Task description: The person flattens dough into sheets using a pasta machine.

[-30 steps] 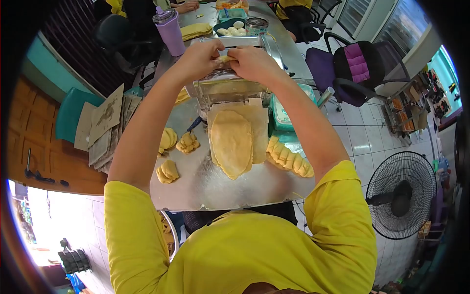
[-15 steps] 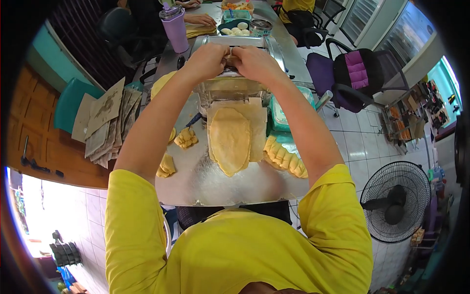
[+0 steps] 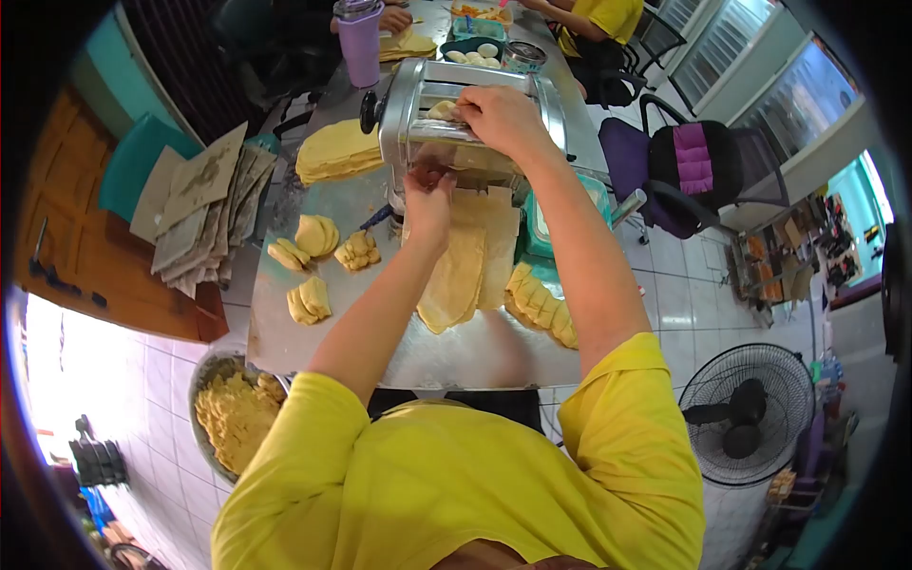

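A metal dough roller machine with a black side knob stands on the steel table. Over its top, my right hand has its fingers closed on a piece of yellow dough at the roller opening. My left hand is lower, palm up at the machine's front, thumb and fingers apart; its fingertips are partly in shadow. Beneath that hand a long flat dough sheet lies on a pale board. Folded dough lumps sit to the left, and a row of dough pieces to the right.
Stacked dough sheets lie left of the machine, near a purple tumbler. A teal-lidded container stands at right. A bowl of crumbly dough is below the table's left edge. Co-workers' hands show at the far end.
My left hand has come down from the machine's top to its front. The right hand stays above, slightly further right. The view has shifted, bringing the dough bowl into sight.
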The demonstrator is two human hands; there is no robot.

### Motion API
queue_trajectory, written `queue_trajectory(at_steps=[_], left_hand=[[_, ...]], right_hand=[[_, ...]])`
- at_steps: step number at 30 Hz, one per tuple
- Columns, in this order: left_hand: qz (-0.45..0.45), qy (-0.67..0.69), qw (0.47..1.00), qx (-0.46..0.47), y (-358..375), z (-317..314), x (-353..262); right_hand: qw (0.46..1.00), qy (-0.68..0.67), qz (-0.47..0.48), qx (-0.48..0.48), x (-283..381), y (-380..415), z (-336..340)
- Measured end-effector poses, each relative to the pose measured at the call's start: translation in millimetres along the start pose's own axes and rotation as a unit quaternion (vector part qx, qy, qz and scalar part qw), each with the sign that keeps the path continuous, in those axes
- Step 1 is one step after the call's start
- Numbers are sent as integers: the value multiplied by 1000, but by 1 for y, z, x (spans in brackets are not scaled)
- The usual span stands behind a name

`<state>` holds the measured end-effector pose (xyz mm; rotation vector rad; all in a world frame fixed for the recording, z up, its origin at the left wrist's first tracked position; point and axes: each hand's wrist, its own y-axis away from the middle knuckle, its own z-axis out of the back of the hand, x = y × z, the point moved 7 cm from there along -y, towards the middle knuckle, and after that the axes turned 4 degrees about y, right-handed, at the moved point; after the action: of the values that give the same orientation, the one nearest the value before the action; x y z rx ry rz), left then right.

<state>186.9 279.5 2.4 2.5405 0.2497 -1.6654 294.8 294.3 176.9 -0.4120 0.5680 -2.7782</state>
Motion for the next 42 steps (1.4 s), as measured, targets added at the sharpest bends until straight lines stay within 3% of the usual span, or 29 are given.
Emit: queue_trajectory(at_steps=[7,14,16,20,23,25,28,36,42], left_hand=[[64,182,979,-72,1,-14,10],[65,181,977,-88,6,-21,-6],[26,194,978,-69,1,-25,-13],[22,219,972,-78,0,-24,-7],[85,207,970,-94,17,-13,-7],[176,225,957,55,33,-19,-7],[199,187,957,96,41,-7,-6],[179,160,966,92,45,-1,-21],[152,191,966,81,57,2,-29]], right_hand=[[997,58,37,37,5,-3,-5],[998,49,44,12,8,-2,-4],[998,43,36,12,7,-1,-4],[998,-45,33,-35,0,-1,-1],[990,-105,46,-88,-2,0,4],[986,-120,52,-104,-1,1,6],[988,-121,62,-77,1,1,4],[995,-42,83,-44,6,2,-1],[987,-91,117,-69,10,2,0]])
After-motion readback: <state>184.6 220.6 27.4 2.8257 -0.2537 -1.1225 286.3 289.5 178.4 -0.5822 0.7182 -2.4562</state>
